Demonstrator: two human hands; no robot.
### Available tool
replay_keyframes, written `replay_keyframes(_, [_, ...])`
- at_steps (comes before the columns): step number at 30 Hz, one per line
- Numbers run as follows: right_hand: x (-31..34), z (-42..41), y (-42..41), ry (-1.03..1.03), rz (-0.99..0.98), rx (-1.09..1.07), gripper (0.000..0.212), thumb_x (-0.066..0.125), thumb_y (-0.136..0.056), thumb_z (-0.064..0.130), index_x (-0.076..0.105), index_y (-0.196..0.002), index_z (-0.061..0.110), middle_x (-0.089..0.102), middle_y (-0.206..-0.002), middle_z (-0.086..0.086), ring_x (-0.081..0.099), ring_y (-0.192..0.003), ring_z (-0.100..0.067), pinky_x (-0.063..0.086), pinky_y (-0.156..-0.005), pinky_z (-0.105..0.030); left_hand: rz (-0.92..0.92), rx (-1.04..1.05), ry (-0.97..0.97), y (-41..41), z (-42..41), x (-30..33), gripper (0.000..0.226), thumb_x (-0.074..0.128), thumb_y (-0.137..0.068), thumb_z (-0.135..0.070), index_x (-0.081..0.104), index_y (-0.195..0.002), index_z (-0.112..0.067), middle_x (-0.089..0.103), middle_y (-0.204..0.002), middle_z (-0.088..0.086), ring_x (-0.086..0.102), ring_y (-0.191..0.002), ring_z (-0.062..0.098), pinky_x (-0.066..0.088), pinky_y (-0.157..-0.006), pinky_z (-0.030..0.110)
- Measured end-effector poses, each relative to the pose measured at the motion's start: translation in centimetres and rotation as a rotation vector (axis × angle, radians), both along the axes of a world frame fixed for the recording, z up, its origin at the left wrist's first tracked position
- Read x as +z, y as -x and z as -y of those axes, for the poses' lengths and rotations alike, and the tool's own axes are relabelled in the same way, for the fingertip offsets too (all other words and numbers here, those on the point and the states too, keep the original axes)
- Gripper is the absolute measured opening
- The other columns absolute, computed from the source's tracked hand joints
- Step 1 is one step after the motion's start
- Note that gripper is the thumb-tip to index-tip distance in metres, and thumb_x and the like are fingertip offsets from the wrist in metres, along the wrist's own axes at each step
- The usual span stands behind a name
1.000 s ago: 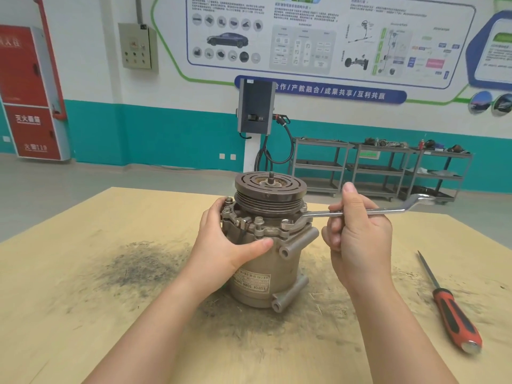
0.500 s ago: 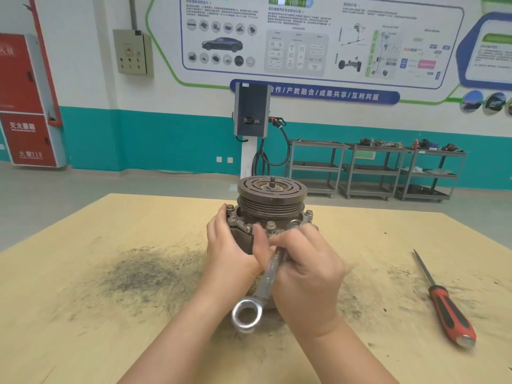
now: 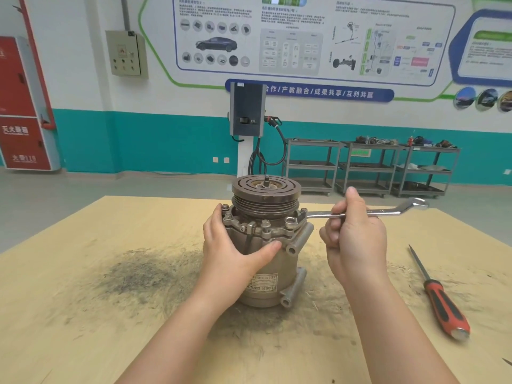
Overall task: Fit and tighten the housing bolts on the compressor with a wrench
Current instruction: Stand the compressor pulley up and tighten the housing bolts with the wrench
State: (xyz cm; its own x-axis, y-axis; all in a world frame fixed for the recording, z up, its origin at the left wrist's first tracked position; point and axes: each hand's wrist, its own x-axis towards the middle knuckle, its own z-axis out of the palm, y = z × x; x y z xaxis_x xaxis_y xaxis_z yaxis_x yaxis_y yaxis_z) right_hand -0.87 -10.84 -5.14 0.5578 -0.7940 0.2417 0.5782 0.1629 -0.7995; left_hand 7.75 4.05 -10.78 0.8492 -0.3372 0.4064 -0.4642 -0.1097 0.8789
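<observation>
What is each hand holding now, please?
Left hand: grips the compressor body.
Right hand: grips the wrench shank.

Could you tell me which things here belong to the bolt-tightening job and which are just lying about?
In use:
compressor, held by the left hand
wrench, gripped by the right hand
housing bolts

Lying about:
red-handled screwdriver on the table

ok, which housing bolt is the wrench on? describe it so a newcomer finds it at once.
Start at the compressor standing upright mid-table, under its dark grooved pulley. Follow the flange ring of bolts round to the front right, above the angled tube stub. The bolt there is the only one ringed by the wrench, which the right hand grips.
</observation>
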Motion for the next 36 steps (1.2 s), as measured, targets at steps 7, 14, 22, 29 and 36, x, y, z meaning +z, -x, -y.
replay_keyframes(7, [-0.2, 0.3, -0.1, -0.009, -0.023, 0.031, 0.05, 0.058, -0.097, 0.035, 0.061, -0.05, 0.017, 0.043, -0.046, 0.0, 0.032, -0.034, -0.01, 0.026, -0.036, -0.018, -0.011, -0.008, -0.017, -0.4, 0.2, 0.1, 0.124, 0.084, -0.064, -0.056, 0.001, -0.154, -0.039, 0.013, -0.145, -0.029, 0.019, -0.132, -0.001, 0.023, -0.116, 0.031])
replay_keyframes(14, [-0.5, -0.8, 0.0, 0.1, 0.042, -0.024, 0.052, 0.058, -0.096, 0.038, 0.066, -0.049, 0.02, 0.047, -0.043, 0.001, 0.039, -0.034, -0.009, 0.031, -0.036, -0.017, -0.056, -0.073, -0.004, -1.0, -0.5, 0.5, 0.121, 0.087, -0.068, -0.046, 0.002, -0.154, -0.038, 0.013, -0.146, -0.026, 0.019, -0.142, 0.005, 0.025, -0.121, 0.038])
replay_keyframes(22, [-1.1, -1.4, -0.1, 0.073, 0.085, -0.038, 0.058, 0.051, -0.101, 0.034, 0.063, -0.046, 0.02, 0.044, -0.041, 0.0, 0.037, -0.034, -0.01, 0.033, -0.039, -0.02, -0.051, -0.081, -0.013, -1.5, -0.8, 0.5, 0.119, 0.086, -0.068, -0.048, 0.004, -0.154, -0.041, 0.015, -0.14, -0.026, 0.021, -0.136, 0.001, 0.028, -0.118, 0.036])
replay_keyframes(29, [-2.6, -4.8, 0.4, 0.851, 0.33, -0.489, 0.049, 0.055, -0.096, 0.029, 0.053, -0.052, 0.009, 0.043, -0.048, 0.01, 0.038, -0.042, -0.002, 0.032, -0.044, -0.017, -0.024, -0.049, -0.024, -2.0, -0.7, -0.2, 0.135, 0.075, -0.039, -0.085, 0.008, -0.15, -0.049, 0.016, -0.13, -0.037, 0.026, -0.131, -0.004, 0.028, -0.107, 0.024])
replay_keyframes(36, [-4.8, -8.0, -0.9, 1.332, 0.258, -0.599, 0.036, 0.07, -0.087, 0.025, 0.067, -0.06, 0.001, 0.052, -0.052, -0.004, 0.046, -0.046, -0.018, 0.038, -0.043, -0.024, -0.02, -0.016, 0.113, -2.4, 0.1, -0.6, 0.103, 0.059, -0.044, -0.064, 0.02, -0.138, -0.047, 0.024, -0.146, -0.018, 0.036, -0.137, 0.01, 0.033, -0.112, 0.028])
